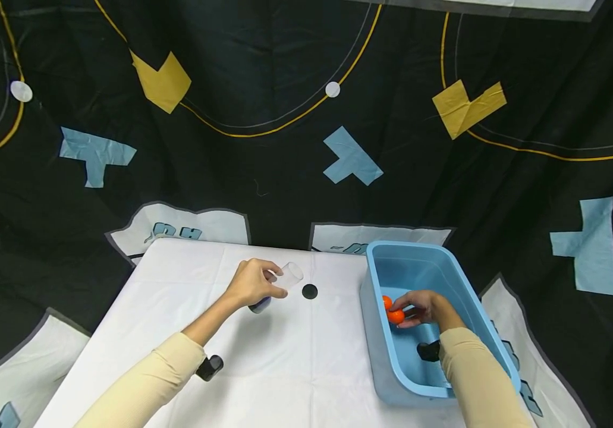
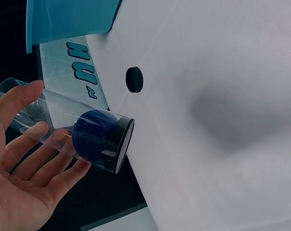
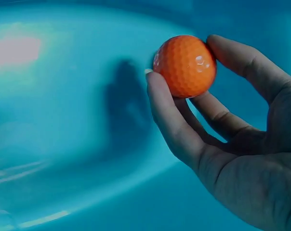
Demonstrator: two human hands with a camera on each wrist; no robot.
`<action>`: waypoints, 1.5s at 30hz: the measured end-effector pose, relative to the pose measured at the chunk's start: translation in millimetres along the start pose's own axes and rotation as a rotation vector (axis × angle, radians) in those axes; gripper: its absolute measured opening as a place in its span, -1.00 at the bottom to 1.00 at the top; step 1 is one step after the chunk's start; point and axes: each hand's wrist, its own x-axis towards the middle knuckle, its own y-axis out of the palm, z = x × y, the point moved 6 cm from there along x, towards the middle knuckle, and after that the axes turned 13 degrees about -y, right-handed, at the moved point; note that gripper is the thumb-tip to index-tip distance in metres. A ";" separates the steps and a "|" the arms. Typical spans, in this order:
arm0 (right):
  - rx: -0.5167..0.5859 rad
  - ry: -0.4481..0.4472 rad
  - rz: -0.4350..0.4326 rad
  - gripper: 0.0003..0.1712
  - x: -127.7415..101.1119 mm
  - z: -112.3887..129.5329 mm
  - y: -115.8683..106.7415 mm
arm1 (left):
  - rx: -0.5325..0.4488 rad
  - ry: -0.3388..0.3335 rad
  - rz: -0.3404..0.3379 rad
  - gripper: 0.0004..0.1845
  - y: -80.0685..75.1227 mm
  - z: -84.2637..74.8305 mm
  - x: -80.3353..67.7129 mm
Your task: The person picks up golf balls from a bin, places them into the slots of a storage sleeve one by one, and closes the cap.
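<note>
**Tube in one hand, ball in the other**

The left hand holds a clear tube tilted over the desk, its fingers curled loosely around the smooth plastic wall. A dark blue ball sits inside, against the tube's black-rimmed end. The right hand is down in the blue bin, its fingers clamped on an orange ball; a second orange ball lies just beside it.

The tube is slick and held lightly, so it could slide or twist in the palm, and a steeper tilt might let the blue ball roll along it. The orange ball is hard, round and dimpled like a golf ball; pinched only at the tips, it could squirt free and bounce in the glossy bin. A flat black disc lies on the white cloth near the tube
</note>
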 end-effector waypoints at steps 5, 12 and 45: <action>-0.049 -0.074 0.010 -0.55 -15.4 35.1 -6.3 | -0.001 0.005 0.002 -0.61 1.5 -0.7 -0.5; -0.120 -0.225 0.052 -0.51 -36.3 88.4 -7.8 | 0.010 0.016 0.016 -0.59 6.8 -2.6 -0.5; -0.175 -0.530 0.091 -0.66 -51.4 180.6 147.9 | 0.028 0.031 0.048 -0.58 17.8 -20.8 1.6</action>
